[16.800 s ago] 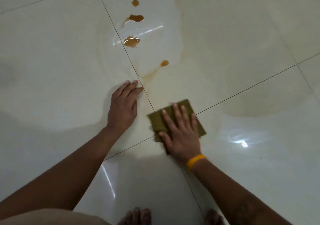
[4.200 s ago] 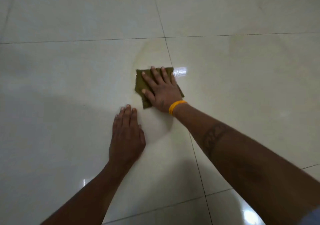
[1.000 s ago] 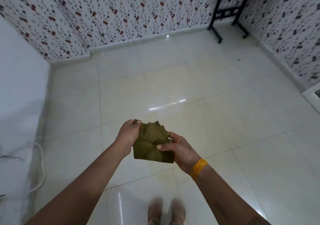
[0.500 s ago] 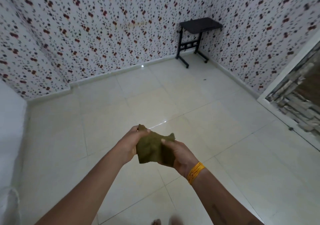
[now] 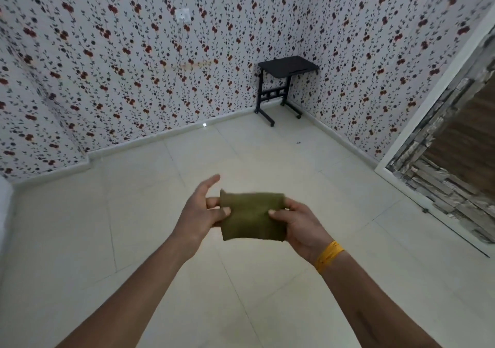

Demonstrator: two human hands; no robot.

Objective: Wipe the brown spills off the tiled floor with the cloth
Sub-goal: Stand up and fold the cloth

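Observation:
I stand upright and hold the olive-green cloth point(image 5: 250, 216) in the air at waist height, folded into a rough rectangle. My left hand point(image 5: 201, 211) pinches its left edge between thumb and fingers, with the index finger sticking out. My right hand point(image 5: 297, 224), with a yellow band at the wrist, grips the right edge. The cream tiled floor point(image 5: 160, 240) below shows no brown spills in this view.
A small black side table point(image 5: 284, 82) on wheels stands in the far corner. Flowered wallpaper point(image 5: 128, 61) covers the far and right walls. A stone-clad doorway point(image 5: 452, 157) opens at the right. A white edge point(image 5: 4, 213) shows at far left.
The view has tilted up from the floor to the room. Both hands lifted the cloth off the floor, and it is now pulled flatter between them.

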